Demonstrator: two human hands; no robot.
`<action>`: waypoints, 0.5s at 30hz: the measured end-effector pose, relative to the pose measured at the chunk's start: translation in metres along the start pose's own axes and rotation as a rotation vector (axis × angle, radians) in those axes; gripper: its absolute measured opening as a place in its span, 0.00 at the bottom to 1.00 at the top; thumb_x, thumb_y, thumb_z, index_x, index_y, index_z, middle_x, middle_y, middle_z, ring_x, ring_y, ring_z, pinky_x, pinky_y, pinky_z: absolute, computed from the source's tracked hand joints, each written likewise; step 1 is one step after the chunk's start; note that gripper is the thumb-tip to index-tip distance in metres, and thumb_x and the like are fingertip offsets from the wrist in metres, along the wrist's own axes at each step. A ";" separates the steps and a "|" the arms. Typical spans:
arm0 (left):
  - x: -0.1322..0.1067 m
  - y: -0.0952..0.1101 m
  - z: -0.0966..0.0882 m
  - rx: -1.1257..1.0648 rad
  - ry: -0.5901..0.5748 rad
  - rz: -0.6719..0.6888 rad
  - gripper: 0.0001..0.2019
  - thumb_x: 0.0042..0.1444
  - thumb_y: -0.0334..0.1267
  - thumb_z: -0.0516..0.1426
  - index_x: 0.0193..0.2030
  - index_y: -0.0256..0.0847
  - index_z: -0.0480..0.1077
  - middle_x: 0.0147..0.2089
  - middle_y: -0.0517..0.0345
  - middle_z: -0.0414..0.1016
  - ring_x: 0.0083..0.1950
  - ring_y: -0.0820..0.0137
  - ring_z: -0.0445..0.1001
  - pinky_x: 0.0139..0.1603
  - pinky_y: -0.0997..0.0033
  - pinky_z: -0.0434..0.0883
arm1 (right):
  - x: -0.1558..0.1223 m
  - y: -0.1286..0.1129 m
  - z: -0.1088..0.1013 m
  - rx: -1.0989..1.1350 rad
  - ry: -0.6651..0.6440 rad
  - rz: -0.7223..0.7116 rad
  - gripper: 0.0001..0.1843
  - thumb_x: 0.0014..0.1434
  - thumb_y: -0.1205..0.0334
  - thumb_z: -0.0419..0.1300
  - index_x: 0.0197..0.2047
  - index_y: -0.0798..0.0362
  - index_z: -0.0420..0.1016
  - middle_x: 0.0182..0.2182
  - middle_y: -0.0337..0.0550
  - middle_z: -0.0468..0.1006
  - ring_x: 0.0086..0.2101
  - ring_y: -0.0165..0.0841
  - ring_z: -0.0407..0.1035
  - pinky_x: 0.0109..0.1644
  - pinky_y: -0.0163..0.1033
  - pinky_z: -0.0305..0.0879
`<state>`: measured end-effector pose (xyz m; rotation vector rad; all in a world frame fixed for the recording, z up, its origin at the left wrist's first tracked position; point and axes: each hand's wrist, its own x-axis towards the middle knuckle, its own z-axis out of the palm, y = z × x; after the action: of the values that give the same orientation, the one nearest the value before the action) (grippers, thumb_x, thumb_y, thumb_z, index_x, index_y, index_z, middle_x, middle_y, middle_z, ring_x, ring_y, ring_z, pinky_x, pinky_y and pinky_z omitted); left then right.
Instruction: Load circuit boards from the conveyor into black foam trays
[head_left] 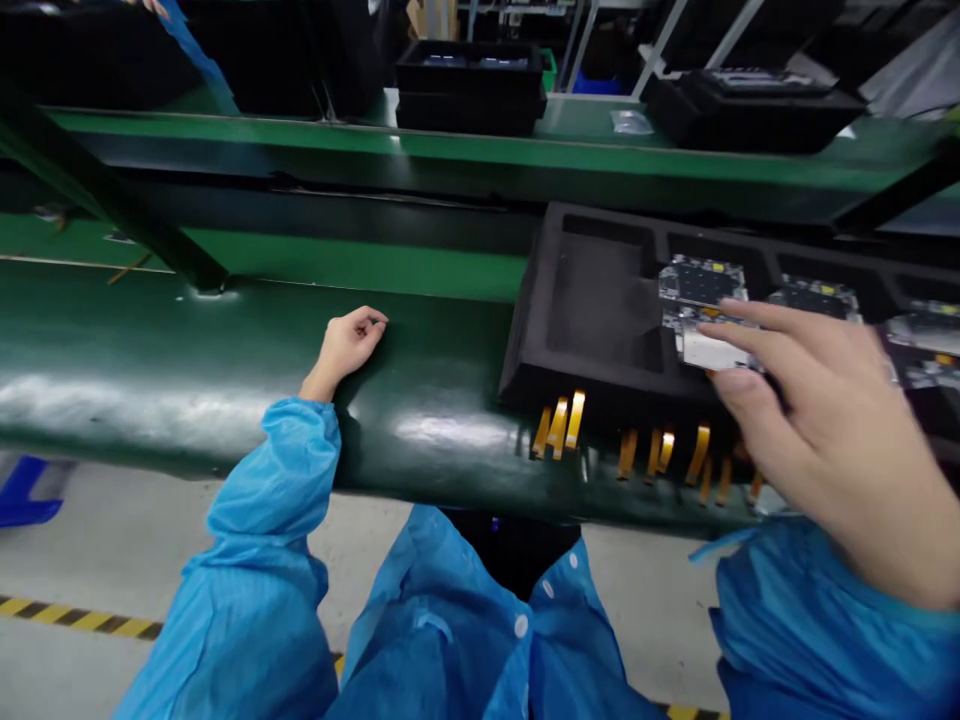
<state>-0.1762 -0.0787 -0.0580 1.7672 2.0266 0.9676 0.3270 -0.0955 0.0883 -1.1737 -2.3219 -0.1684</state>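
Observation:
My left hand [347, 345] rests on the dark green conveyor belt [187, 350], its fingers curled loosely into a fist with nothing seen in them. My right hand [817, 420] hovers over a black foam tray [592, 300] and pinches a small circuit board [701, 315] between thumb and fingers. More circuit boards [817, 297] sit in the tray's pockets to the right. The leftmost pocket holds nothing. Orange flex strips [559, 425] hang over the tray's near edge. Both my arms are in blue sleeves.
Black trays [469, 85] are stacked on a green shelf [300, 130] behind the belt, and another black tray [750, 105] sits at the right. Below is a grey floor with yellow-black tape [75, 618]. A person's blue sleeve [191, 55] shows top left.

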 end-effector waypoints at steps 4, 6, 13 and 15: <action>-0.001 -0.001 0.000 0.003 -0.001 -0.002 0.12 0.63 0.45 0.59 0.43 0.43 0.82 0.25 0.61 0.72 0.28 0.67 0.68 0.37 0.67 0.67 | 0.017 0.012 0.021 -0.012 -0.139 -0.012 0.38 0.83 0.35 0.41 0.72 0.49 0.79 0.70 0.62 0.79 0.67 0.60 0.72 0.68 0.70 0.70; -0.001 -0.002 0.000 0.005 0.002 -0.003 0.13 0.62 0.46 0.59 0.43 0.44 0.82 0.25 0.61 0.72 0.27 0.67 0.68 0.37 0.67 0.67 | 0.015 0.015 0.025 -0.035 -0.161 0.026 0.39 0.83 0.34 0.40 0.71 0.50 0.79 0.70 0.61 0.79 0.69 0.60 0.71 0.69 0.70 0.70; 0.001 0.000 -0.002 -0.001 -0.015 -0.001 0.15 0.60 0.50 0.57 0.41 0.44 0.81 0.23 0.61 0.70 0.25 0.66 0.66 0.35 0.65 0.66 | 0.012 0.007 0.025 -0.013 -0.138 0.042 0.37 0.82 0.32 0.43 0.65 0.49 0.81 0.67 0.57 0.81 0.65 0.59 0.74 0.67 0.70 0.72; 0.001 0.000 -0.002 0.005 -0.020 -0.001 0.14 0.60 0.50 0.58 0.41 0.45 0.81 0.24 0.61 0.72 0.26 0.66 0.68 0.35 0.65 0.66 | 0.013 0.009 0.025 -0.003 -0.136 0.034 0.37 0.82 0.31 0.43 0.65 0.48 0.81 0.66 0.58 0.81 0.65 0.59 0.74 0.67 0.70 0.72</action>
<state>-0.1776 -0.0788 -0.0558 1.7707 2.0195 0.9420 0.3178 -0.0722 0.0730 -1.2611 -2.4176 -0.0825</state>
